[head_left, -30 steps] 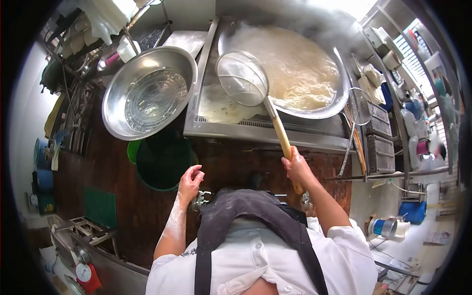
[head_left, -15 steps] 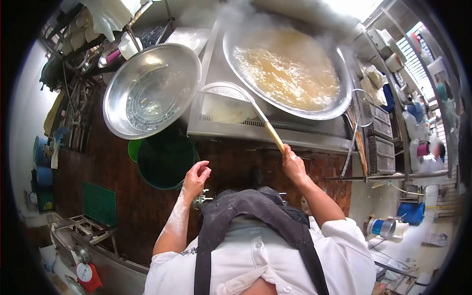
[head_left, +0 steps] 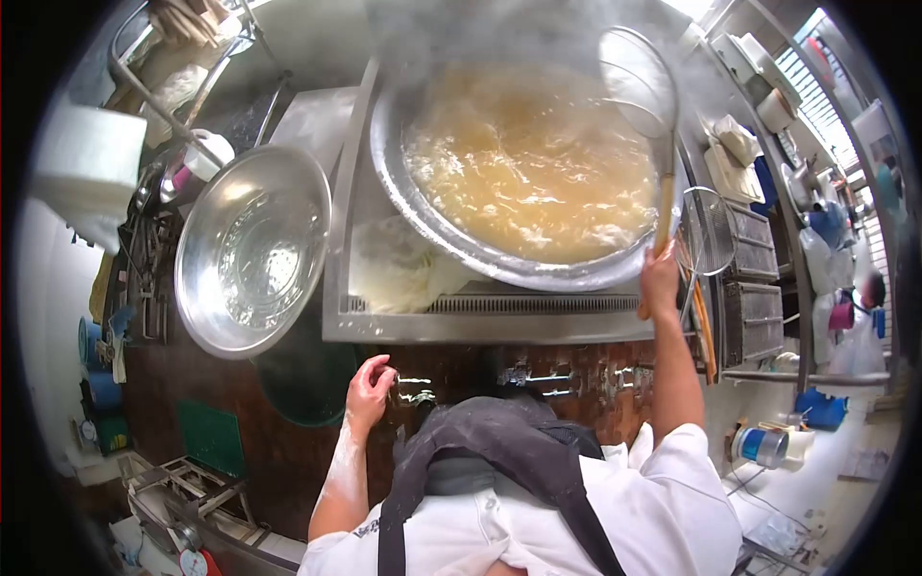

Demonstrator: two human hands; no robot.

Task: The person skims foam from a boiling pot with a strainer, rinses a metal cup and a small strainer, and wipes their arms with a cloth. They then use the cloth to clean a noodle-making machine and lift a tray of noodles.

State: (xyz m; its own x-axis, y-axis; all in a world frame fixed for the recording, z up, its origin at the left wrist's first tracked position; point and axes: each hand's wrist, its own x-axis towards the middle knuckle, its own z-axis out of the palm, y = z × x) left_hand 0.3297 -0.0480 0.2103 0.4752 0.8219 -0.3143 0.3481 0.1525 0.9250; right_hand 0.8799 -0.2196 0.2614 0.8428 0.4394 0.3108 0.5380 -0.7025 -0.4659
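- Right hand (head_left: 661, 280): our grip closed round the handle of the skimmer (head_left: 636, 82), mesh raised over the right rim of the steaming pot (head_left: 538, 278); we judge a level hold best.
- Left hand (head_left: 370, 389): by the taps (head_left: 415, 392); grip unclear to us.

Commercial kitchen — huge boiling wok (head_left: 523, 173) (steaming), steel basin (head_left: 252, 250).

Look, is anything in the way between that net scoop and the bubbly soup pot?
No, nothing solid. The right hand holds the mesh skimmer by its wooden handle above the right side of the big pot, and only steam shows between it and the boiling broth. The left hand is low by a tap, well clear.
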